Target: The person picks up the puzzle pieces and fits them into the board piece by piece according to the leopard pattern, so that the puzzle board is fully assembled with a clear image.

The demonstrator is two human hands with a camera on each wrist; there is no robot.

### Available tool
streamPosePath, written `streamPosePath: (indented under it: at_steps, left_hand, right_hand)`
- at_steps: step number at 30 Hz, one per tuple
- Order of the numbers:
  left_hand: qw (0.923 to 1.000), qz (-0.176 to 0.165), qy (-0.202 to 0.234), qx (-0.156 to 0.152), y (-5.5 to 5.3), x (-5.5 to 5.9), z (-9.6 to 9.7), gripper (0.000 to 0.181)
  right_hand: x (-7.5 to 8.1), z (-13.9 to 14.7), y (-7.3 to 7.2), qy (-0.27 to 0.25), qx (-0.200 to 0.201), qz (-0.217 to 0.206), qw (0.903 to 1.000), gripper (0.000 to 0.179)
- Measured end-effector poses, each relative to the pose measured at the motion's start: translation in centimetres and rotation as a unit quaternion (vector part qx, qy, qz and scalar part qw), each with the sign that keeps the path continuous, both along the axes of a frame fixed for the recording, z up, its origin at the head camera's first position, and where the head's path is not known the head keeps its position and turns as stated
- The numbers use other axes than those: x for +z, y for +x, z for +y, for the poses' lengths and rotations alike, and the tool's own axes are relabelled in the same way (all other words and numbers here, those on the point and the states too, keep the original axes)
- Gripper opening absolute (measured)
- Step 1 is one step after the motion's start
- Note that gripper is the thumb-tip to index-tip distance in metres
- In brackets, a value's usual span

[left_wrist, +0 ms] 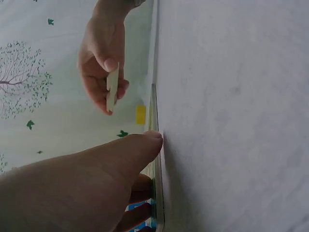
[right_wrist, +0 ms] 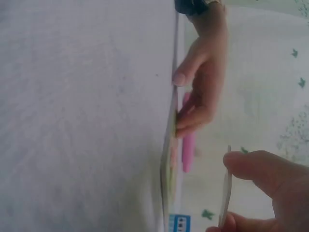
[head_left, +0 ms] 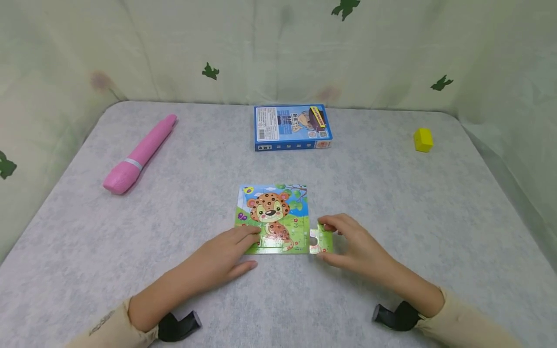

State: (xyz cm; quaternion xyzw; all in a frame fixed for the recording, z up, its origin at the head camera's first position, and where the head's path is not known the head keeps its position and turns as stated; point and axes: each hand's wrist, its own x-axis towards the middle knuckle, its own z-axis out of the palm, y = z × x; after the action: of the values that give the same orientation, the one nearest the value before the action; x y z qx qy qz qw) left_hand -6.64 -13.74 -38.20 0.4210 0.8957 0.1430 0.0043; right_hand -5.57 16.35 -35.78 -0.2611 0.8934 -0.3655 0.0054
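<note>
A jigsaw puzzle [head_left: 274, 212] with a spotted leopard cub on grass lies flat on the table. My left hand [head_left: 224, 251] rests on its lower left part, fingers extended over the surface and thumb at the near edge. My right hand [head_left: 359, 244] pinches a green puzzle piece [head_left: 324, 238] between thumb and fingers, just right of the puzzle's lower right corner. In the left wrist view that piece [left_wrist: 112, 89] is held up off the table, seen edge-on. The right wrist view shows its thin edge [right_wrist: 225, 188] between thumb and fingertips.
A blue box [head_left: 291, 128] lies at the back middle of the table. To the back left is a pink closed umbrella-like object [head_left: 145, 152] with a pale band. A small yellow block [head_left: 423, 140] sits at the back right. Patterned curtain [head_left: 278, 53] surrounds the table.
</note>
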Motion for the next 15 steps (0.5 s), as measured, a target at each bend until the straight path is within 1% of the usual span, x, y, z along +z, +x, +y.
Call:
streamPosePath:
  at_steps: [4,7,11,15]
  left_hand:
    - [0.9999,0.008,-0.011,-0.009,-0.2,0.4,0.4,0.051]
    - [0.9993,0.022,-0.022,-0.019,-0.4,0.6,0.8,0.054]
    - [0.9968,0.056,-0.046,-0.034,-0.5,0.7,1.4,0.059]
    - [0.9912,0.1,-0.072,-0.05,-0.5,0.8,2.1,0.063]
  right_hand:
    - [-0.9,-2.0,-0.9,0.018,-0.001,-0.036,0.9992,0.058]
    - [-1.6,-2.9,-1.6,0.023,-0.006,-0.051,0.9984,0.056]
    - [-2.2,-3.7,-2.4,0.03,-0.004,-0.056,0.998,0.055]
    - [-2.5,-4.0,-2.8,0.037,0.007,-0.051,0.998,0.056]
